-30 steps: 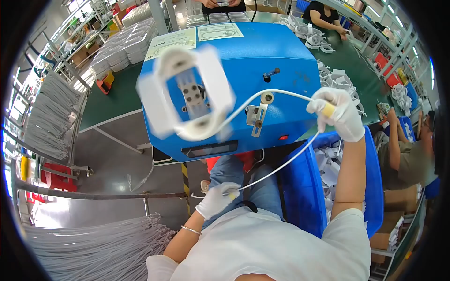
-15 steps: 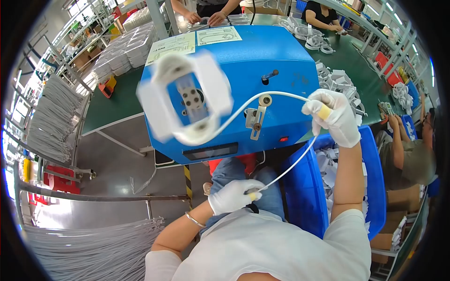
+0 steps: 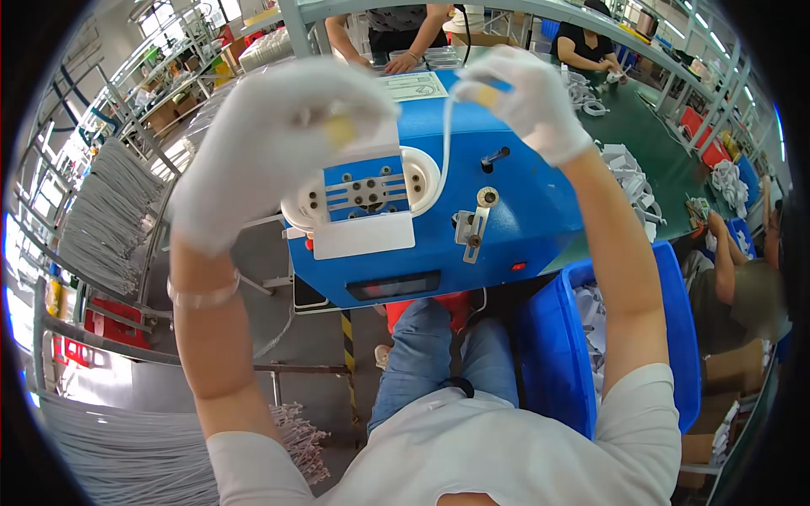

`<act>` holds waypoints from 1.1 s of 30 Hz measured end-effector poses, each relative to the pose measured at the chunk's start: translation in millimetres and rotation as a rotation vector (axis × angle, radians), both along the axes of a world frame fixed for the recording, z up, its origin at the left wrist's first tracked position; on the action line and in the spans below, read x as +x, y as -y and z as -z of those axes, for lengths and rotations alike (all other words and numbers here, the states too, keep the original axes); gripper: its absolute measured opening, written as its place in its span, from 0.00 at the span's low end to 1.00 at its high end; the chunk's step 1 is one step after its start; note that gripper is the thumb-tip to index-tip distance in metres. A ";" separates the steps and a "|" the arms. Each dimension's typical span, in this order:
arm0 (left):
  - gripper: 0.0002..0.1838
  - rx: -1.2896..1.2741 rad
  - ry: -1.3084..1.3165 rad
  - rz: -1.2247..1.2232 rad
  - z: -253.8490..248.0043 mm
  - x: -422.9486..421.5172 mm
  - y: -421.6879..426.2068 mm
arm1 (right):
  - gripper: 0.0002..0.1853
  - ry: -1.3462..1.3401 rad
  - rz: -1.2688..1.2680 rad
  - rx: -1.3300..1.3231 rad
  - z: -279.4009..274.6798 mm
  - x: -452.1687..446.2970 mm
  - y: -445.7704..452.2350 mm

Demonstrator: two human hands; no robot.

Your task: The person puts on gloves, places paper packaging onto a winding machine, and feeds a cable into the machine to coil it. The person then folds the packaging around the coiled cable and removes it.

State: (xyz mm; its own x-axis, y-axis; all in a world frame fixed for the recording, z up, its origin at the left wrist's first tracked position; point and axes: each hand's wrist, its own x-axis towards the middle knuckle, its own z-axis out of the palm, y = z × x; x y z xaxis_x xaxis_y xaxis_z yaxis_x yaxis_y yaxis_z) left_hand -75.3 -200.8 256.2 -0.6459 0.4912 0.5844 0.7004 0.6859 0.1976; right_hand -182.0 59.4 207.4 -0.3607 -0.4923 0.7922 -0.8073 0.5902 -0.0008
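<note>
In the head view, my right hand (image 3: 527,105), gloved in white, is closed on a white cable (image 3: 446,139) above the blue winding machine (image 3: 540,211). From its fingers the cable runs down to the winding head (image 3: 371,192), where white cable loops round both ends. The winding head has slotted metal bars and a white flap (image 3: 364,235) along its lower side. My left hand (image 3: 270,135), also gloved, looms large and blurred over the head's upper left. Its fingers are curled, a yellow band showing on one; what they hold is hidden.
A blue bin (image 3: 553,337) of white pieces stands right of my legs. Coiled white cables (image 3: 624,173) lie on the green table (image 3: 603,122). Bundles of grey-white cables (image 3: 143,447) hang at left. Co-workers sit beyond the machine and at right.
Both hands have risen, the left from near my lap to above the winding head. The head, turned and blurred before, now shows sharply with its bars level. The right hand still holds the cable.
</note>
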 end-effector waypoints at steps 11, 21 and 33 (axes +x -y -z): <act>0.10 -0.144 0.364 0.109 -14.0 -41.3 38.3 | 0.12 0.046 -0.331 -0.212 -4.3 -5.4 73.9; 0.10 -0.163 0.024 -0.100 27.6 18.8 54.3 | 0.14 -0.246 -0.070 0.314 4.8 62.3 72.4; 0.03 0.043 -0.346 -0.181 67.6 5.1 21.1 | 0.17 1.096 -0.526 -0.076 -7.4 34.9 73.2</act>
